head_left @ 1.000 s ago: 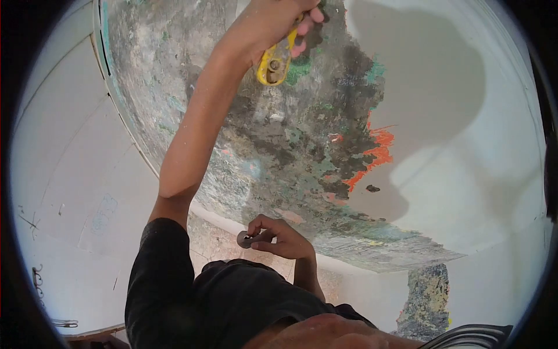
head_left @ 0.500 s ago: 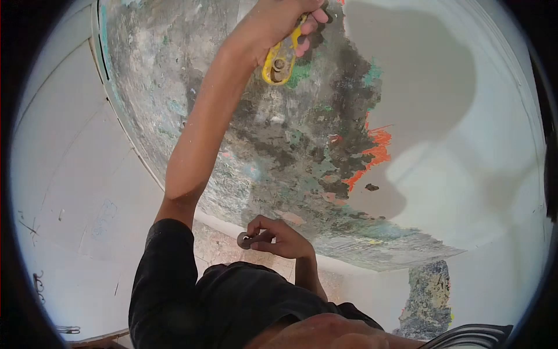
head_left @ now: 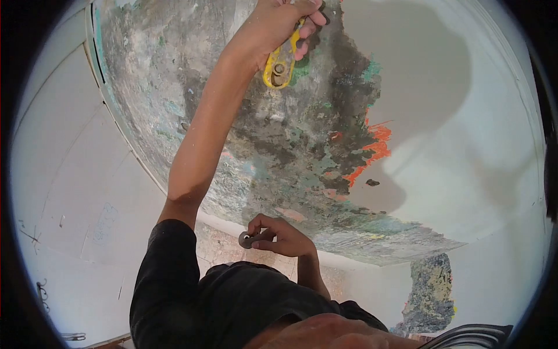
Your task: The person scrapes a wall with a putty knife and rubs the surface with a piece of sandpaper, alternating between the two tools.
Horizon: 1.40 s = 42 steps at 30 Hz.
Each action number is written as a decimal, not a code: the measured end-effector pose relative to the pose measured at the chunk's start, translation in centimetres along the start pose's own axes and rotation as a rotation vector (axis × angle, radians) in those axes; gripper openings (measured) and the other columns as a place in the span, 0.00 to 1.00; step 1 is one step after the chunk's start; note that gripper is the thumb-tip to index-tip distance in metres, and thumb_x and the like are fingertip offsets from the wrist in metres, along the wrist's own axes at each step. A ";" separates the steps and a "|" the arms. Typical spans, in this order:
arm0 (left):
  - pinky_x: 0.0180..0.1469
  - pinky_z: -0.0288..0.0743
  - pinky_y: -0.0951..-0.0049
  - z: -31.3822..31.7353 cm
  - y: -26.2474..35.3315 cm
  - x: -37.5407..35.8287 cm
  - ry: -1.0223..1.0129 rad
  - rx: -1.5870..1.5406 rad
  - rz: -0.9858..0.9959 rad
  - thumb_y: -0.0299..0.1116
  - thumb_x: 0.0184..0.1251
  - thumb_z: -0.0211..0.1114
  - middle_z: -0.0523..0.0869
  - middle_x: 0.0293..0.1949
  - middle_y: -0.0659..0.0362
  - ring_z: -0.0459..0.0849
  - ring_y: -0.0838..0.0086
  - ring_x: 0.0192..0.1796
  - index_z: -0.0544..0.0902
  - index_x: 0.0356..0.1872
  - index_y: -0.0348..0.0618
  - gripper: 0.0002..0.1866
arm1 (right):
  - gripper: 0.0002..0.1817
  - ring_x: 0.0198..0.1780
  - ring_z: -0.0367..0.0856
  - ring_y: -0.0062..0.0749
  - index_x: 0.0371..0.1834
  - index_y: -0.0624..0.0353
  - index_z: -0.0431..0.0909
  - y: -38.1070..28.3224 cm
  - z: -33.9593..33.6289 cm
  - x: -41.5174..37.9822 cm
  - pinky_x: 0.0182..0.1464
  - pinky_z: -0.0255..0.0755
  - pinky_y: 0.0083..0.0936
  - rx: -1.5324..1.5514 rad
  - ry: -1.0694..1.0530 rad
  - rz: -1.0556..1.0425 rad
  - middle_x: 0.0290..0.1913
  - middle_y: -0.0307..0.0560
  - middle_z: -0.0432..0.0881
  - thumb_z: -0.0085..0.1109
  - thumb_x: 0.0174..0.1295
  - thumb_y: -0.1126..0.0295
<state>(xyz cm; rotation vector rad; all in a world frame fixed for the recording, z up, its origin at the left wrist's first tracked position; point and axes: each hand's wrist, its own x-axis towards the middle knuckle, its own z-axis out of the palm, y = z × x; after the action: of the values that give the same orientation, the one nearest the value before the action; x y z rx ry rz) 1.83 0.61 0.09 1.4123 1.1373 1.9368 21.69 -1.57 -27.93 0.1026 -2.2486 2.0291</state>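
Observation:
My left hand is raised against the wall at the top of the view. Its fingers wrap round a hand tool with a yellow-and-grey handle, which has a round stud and a hole at its lower end. The tool's working end is hidden by the hand and the frame edge. Behind it lies a rough patch of bare wall, stained grey, dark and green. Lower down, close to my body, my right hand pinches a small grey round disc with a pale centre between thumb and fingers.
Smooth pale wall coating with shadows on it borders the rough patch at right, along a ragged orange edge. A white panel stands at left. Another stripped patch shows at lower right. Dark cables are at the bottom right.
The view has shifted slightly. My left hand and the yellow-handled tool sit a little lower in the view; my right hand keeps its pinch on the disc.

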 end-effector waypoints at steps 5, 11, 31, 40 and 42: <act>0.15 0.66 0.74 -0.1 -1.2 -0.4 -0.011 -0.009 0.006 0.34 0.76 0.54 0.74 0.13 0.62 0.72 0.76 0.13 0.78 0.26 0.38 0.16 | 0.12 0.50 0.84 0.28 0.48 0.60 0.71 0.2 0.0 0.1 0.48 0.82 0.23 -0.080 -0.026 0.020 0.44 0.46 0.81 0.61 0.65 0.78; 0.14 0.65 0.75 0.0 -1.3 -0.4 -0.019 -0.089 -0.023 0.36 0.76 0.54 0.73 0.14 0.63 0.71 0.77 0.13 0.78 0.27 0.39 0.16 | 0.12 0.49 0.83 0.27 0.48 0.60 0.72 0.0 0.2 0.0 0.46 0.81 0.22 -0.021 -0.019 0.034 0.43 0.44 0.81 0.63 0.64 0.76; 0.16 0.65 0.80 -1.5 -1.3 0.0 -0.134 0.157 0.068 0.42 0.71 0.61 0.71 0.14 0.66 0.72 0.80 0.10 0.81 0.32 0.36 0.17 | 0.13 0.47 0.84 0.25 0.48 0.59 0.72 -0.1 1.1 -0.1 0.42 0.78 0.20 0.001 0.035 -0.013 0.45 0.43 0.80 0.63 0.63 0.76; 0.17 0.68 0.76 -2.1 -1.3 -0.5 -0.148 0.262 0.049 0.43 0.72 0.60 0.71 0.14 0.64 0.70 0.78 0.10 0.81 0.31 0.35 0.19 | 0.15 0.44 0.84 0.24 0.49 0.57 0.73 0.4 1.4 -0.2 0.38 0.76 0.19 0.022 0.041 -0.029 0.44 0.41 0.78 0.65 0.62 0.75; 0.14 0.67 0.76 -2.4 -1.4 -0.4 -0.178 0.117 -0.026 0.38 0.74 0.57 0.72 0.13 0.63 0.70 0.78 0.11 0.79 0.27 0.37 0.17 | 0.15 0.43 0.84 0.24 0.49 0.57 0.73 0.4 1.4 -0.5 0.38 0.76 0.19 0.031 0.040 -0.021 0.44 0.41 0.78 0.65 0.62 0.75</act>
<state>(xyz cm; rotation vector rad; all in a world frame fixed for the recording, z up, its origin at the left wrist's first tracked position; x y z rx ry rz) -0.35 0.22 -1.57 1.5886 1.1941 1.7121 22.04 -2.96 -28.57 0.0872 -2.1846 2.0371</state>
